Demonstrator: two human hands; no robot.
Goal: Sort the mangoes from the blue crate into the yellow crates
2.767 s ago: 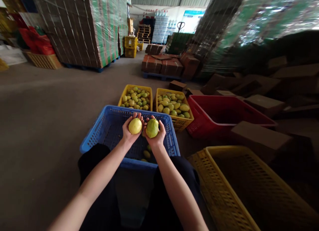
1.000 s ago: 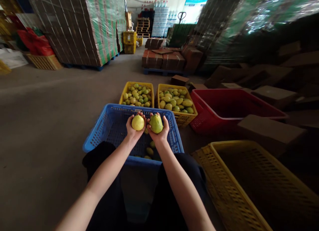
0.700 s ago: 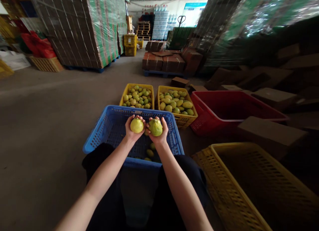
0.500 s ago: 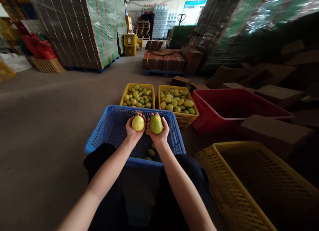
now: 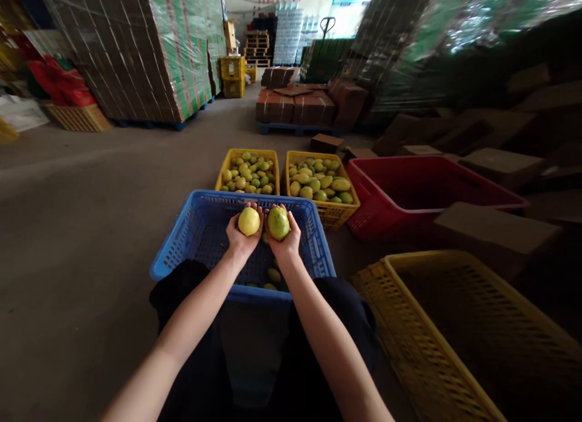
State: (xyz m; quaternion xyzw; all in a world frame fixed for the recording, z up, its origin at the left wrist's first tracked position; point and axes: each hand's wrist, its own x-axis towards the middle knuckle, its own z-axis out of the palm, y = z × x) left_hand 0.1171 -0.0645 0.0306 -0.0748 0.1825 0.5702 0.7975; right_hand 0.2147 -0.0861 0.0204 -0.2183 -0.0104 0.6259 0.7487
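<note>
Above the blue crate [image 5: 166, 243] I hold up two fruits side by side. A round, pale yellow fruit [image 5: 249, 222] rests in the palm of my left hand [image 5: 239, 241], the fingers curled behind it. In my right hand [image 5: 287, 245], cupped the same way, lies a green-yellow fruit [image 5: 278, 222] with blotchy skin. Whether these are lemons or another kind, I cannot tell. Several greenish fruits [image 5: 273, 274] lie low in the blue crate, partly hidden by my right forearm.
Beyond it stand a yellow crate [image 5: 222, 162] on the left and another yellow crate [image 5: 336, 214] on the right, both full of fruit. A red bin [image 5: 409, 211] and a large yellow crate [image 5: 427, 313] are to the right. Farther back are flattened cardboard bundles [image 5: 313, 110] on a pallet.
The fruit in my right hand has been turned, showing a blotchier side. Both hands keep their fruits. The whole view has shifted slightly.
</note>
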